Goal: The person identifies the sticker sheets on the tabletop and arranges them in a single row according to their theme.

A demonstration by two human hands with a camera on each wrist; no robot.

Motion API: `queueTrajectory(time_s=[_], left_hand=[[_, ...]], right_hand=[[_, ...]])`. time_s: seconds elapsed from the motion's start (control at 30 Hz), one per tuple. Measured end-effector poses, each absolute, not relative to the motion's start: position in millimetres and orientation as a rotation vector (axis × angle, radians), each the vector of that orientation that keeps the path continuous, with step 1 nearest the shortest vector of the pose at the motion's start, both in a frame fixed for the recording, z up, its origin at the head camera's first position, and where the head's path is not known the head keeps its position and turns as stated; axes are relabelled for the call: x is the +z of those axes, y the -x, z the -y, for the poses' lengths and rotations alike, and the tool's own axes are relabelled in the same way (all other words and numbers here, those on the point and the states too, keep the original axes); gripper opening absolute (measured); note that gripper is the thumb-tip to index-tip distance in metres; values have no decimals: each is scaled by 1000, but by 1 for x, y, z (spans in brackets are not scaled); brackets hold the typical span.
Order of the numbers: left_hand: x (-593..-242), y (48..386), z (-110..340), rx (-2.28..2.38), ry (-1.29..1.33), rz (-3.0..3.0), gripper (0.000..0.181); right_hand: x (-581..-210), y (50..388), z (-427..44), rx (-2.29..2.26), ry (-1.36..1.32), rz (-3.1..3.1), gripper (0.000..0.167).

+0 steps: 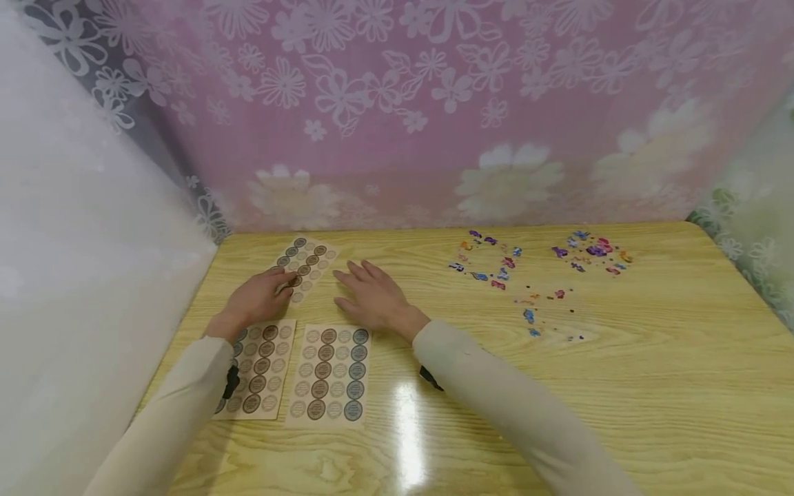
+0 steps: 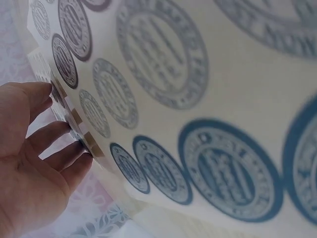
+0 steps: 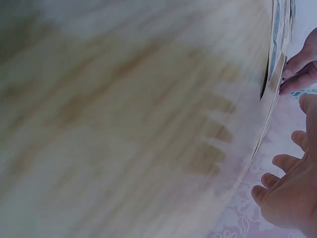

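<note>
Three sheets: far sheet [image 1: 313, 265] at back L of counter [image 1: 651, 386]; near-L sheet [image 1: 267, 375] & near-R sheet [image 1: 329, 375] side by side in front.
L hand [image 1: 260, 297]: nearer one; fingertips touched far sheet, thumb apart from fingers.
R hand [image 1: 374, 297]: fingers spread wide, held nothing, just R of far sheet; counter contact unclear.
Far sheet's long axis: slanted away & to R; sheet lay ahead & R of L hand.
Views: L wrist cam showed blue rings [image 2: 230, 171] up close, prob. near-L sheet's; head view had that column part-hidden by L sleeve [image 1: 180, 386].
</note>
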State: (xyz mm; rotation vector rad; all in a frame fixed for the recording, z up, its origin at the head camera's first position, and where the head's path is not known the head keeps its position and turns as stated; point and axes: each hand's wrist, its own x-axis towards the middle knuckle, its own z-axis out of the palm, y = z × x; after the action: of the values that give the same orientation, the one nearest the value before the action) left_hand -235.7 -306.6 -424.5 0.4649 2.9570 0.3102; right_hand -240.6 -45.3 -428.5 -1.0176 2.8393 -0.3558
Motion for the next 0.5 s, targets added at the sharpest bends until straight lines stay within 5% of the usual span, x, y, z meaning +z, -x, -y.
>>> queueTrajectory(time_s=[0.5], left_hand=[[-423, 234, 273, 315, -548, -2941, 44]], right_hand=[[-428, 237, 12, -396, 911, -2854, 58]])
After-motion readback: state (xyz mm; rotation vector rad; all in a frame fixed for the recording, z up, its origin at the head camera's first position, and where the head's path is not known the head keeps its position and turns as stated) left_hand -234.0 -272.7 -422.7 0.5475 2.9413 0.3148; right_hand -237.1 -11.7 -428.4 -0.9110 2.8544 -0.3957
